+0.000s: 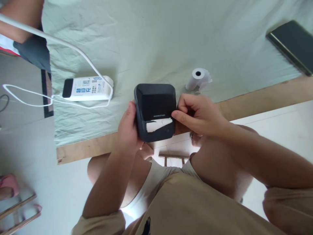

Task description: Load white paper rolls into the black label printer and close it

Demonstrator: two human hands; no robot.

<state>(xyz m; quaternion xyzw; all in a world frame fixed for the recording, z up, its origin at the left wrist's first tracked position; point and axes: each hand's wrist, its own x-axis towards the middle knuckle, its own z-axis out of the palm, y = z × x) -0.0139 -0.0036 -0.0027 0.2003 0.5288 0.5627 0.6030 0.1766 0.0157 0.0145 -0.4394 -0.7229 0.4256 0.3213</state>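
Note:
A small black label printer is held just above the table's front edge. A torn strip of white paper sticks out of its slot. My left hand wraps round the printer's left side. At its right edge, my right hand has curled fingers, and its thumb tip presses on the printer's side. What lies under those fingers is hidden. Just beyond my right hand, a roll of white paper stands on the cloth with its loose end hanging out.
A white power bank with a white cable lies to the left on the pale green tablecloth. A dark flat device rests at the far right. Another person's arm shows at the upper left.

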